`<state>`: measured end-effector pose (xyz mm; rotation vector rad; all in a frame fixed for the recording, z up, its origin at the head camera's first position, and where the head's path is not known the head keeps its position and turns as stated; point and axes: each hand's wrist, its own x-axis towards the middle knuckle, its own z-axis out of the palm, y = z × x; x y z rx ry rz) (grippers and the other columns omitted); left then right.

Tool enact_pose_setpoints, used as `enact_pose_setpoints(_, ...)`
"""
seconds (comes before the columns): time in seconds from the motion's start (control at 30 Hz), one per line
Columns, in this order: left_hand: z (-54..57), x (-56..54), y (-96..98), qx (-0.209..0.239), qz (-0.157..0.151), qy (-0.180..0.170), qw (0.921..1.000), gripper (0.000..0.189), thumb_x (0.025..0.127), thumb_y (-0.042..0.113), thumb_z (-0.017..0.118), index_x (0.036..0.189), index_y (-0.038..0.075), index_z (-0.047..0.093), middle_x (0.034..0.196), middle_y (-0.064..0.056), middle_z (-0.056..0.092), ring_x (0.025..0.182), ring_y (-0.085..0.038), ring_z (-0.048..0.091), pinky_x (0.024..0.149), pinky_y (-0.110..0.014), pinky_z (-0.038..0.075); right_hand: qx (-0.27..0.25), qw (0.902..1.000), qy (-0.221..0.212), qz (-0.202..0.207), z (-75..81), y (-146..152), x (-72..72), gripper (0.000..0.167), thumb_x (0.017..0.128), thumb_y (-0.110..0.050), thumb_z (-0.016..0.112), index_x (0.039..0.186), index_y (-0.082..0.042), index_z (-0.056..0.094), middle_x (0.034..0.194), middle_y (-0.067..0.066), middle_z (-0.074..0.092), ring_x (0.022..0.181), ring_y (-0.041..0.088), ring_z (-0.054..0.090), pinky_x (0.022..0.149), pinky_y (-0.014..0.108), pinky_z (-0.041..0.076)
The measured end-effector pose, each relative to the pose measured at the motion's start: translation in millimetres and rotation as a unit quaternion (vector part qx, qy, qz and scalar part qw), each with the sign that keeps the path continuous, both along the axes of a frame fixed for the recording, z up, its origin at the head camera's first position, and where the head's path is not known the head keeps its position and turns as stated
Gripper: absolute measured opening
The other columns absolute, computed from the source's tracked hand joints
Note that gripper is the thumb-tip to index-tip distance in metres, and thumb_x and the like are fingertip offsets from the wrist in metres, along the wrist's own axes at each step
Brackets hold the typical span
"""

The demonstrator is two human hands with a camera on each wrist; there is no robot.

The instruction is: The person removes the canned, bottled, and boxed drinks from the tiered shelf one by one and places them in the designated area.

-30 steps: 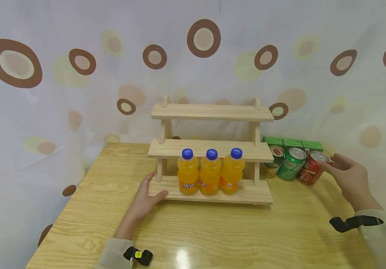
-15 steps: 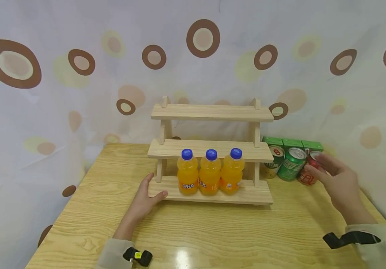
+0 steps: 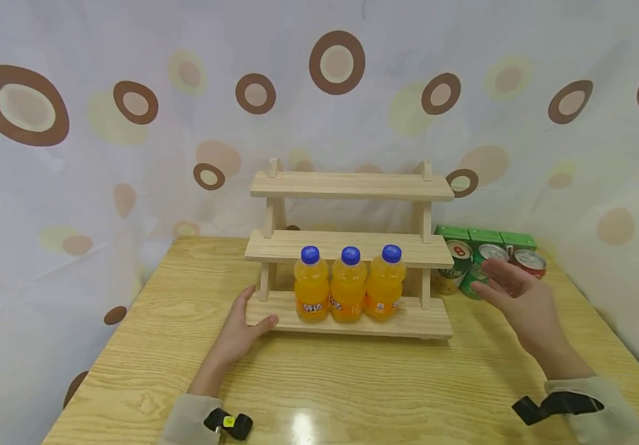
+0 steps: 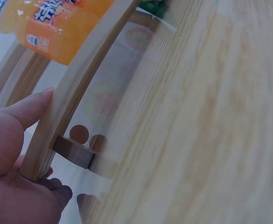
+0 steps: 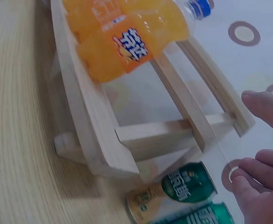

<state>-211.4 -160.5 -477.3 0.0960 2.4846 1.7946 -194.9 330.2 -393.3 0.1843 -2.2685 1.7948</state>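
Note:
A three-tier wooden display shelf (image 3: pixel 353 185) stands on the table, with three orange soda bottles (image 3: pixel 311 284) with blue caps upright on its lowest board. My left hand (image 3: pixel 238 327) grips the left end of that board. In the left wrist view the thumb (image 4: pixel 34 108) lies on one face and the fingers curl round the end. My right hand (image 3: pixel 531 312), fingers parted and holding nothing, hovers in front of the drink cans right of the shelf. It partly covers the green can (image 3: pixel 472 281) and the red can (image 3: pixel 531 262); the dark green and gold can (image 3: pixel 453 272) stands beside them.
Behind the cans, green cartons (image 3: pixel 483 236) line the table's back edge. A pale curtain (image 3: pixel 147 154) with brown rings hangs behind the wooden table (image 3: pixel 364 389) and along its sides.
My right hand has moved left and toward me, away from the red can, passing in front of the green one. The left hand, shelf and bottles have stayed put.

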Motion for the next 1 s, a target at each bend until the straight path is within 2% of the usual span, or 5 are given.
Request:
enact_pose_setpoints(0.13, -1.4, 0.1, 1.1, 0.001, 0.0, 0.001, 1.0, 0.095, 0.089, 0.033, 0.076, 0.158, 0.011, 0.014, 0.162, -0.017, 0.01, 0.148, -0.037, 0.009, 0.115, -0.061, 0.012, -0.017, 0.9996, 0.001, 0.023, -4.1, -14, -0.5, 0.059, 0.089, -0.005, 0.074, 0.142, 0.001, 0.049, 0.125, -0.009, 0.062, 0.112, -0.004, 0.057, 0.089, 0.012, 0.046)
enact_pose_setpoints(0.37, -1.4, 3.1, 1.4, -0.003, 0.0, -0.002, 1.0, 0.095, 0.089, 0.036, 0.075, 0.158, 0.014, 0.015, 0.163, -0.017, 0.009, 0.148, -0.038, 0.009, 0.115, -0.061, 0.012, 0.004, 0.9991, 0.006, 0.042, -5.1, -38, -3.0, 0.062, 0.09, -0.009, 0.074, 0.144, 0.002, 0.046, 0.136, 0.007, 0.057, 0.117, 0.0, 0.056, 0.091, 0.014, 0.046)
enact_pose_setpoints(0.57, -0.4, 4.6, -2.3, -0.001, 0.001, -0.001, 1.0, 0.095, 0.089, 0.036, 0.075, 0.158, 0.012, 0.014, 0.163, -0.016, 0.008, 0.148, -0.038, 0.007, 0.115, -0.062, 0.01, 0.014, 0.9986, -0.003, 0.051, -3.8, -62, -7.7, 0.064, 0.091, -0.017, 0.074, 0.145, 0.0, 0.045, 0.143, 0.019, 0.05, 0.128, 0.019, 0.051, 0.096, 0.018, 0.043)
enact_pose_setpoints(0.73, -1.9, 4.0, -2.5, -0.001, -0.005, 0.002, 1.0, 0.095, 0.089, 0.036, 0.074, 0.158, 0.011, 0.013, 0.163, -0.016, 0.008, 0.148, -0.037, 0.006, 0.116, -0.06, 0.01, 0.004, 0.9975, -0.009, 0.07, -2.5, -81, -10.4, 0.065, 0.09, -0.018, 0.075, 0.145, 0.001, 0.045, 0.144, 0.02, 0.048, 0.133, 0.029, 0.046, 0.1, 0.023, 0.041)
enact_pose_setpoints(1.0, -2.1, 0.3, -1.8, -0.006, -0.009, 0.004, 0.9999, 0.095, 0.089, 0.04, 0.074, 0.158, 0.013, 0.013, 0.163, -0.015, 0.008, 0.148, -0.036, 0.007, 0.116, -0.059, 0.01, -0.012, 0.9959, -0.004, 0.089, 0.7, -106, -20.9, 0.069, 0.088, -0.016, 0.077, 0.146, 0.002, 0.043, 0.145, 0.018, 0.048, 0.134, 0.029, 0.045, 0.105, 0.031, 0.038)
